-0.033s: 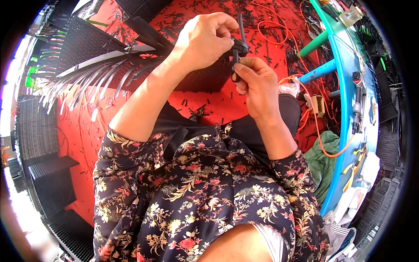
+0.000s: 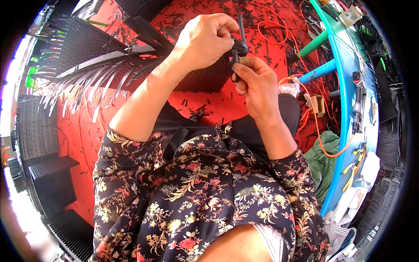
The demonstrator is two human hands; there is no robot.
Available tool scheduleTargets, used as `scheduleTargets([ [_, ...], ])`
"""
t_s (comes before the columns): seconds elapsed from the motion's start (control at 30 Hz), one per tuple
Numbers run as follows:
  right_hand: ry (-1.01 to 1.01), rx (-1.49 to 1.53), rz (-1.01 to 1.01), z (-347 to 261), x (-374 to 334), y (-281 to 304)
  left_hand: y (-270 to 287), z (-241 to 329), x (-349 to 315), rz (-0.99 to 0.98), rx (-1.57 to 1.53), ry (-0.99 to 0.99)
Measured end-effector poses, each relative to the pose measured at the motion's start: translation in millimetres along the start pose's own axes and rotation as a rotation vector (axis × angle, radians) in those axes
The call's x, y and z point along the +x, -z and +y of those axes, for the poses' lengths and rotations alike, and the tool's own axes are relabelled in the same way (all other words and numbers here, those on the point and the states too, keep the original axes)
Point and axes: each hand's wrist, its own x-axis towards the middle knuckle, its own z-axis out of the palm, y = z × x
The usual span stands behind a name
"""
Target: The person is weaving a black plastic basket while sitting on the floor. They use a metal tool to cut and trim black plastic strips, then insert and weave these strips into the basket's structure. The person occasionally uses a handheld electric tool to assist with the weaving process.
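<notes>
Head view: right hand point(image 2: 260, 87) pinches black strip point(image 2: 235, 56); left hand point(image 2: 201, 41) curls beside it, grip unclear. Judged light, bendable, possibly slippery; best held near its end.

1. Floor point(image 2: 80, 146): red; black scraps point(image 2: 200, 109) strewn over it, denser toward the far side.
2. Orange hose point(image 2: 335, 156): loops across floor at right, one end running up to the tool.
3. Carton point(image 2: 320, 106): on floor, near the surface, open.
4. Left edge: black stack point(image 2: 38, 126) and black box point(image 2: 51, 183) on floor.
5. Surface point(image 2: 343, 52): blue, green-edged at far end. On it: clear container point(image 2: 350, 16), tool point(image 2: 357, 105), yellow strips point(image 2: 353, 170), white bundle point(image 2: 371, 168) beside strips.
</notes>
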Motion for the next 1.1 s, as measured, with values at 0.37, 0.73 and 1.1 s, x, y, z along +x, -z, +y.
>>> scheduleTargets([
  [0.37,0.214,-0.166,0.118,7,2,-8,-2,0,2,0.004,0.003,-0.009],
  [0.73,0.531,-0.425,0.188,26,9,-2,-1,12,6,-0.033,0.107,0.096],
  [1.1,0.603,-0.575,0.208,23,2,-5,4,12,8,-0.087,0.144,0.15],
])
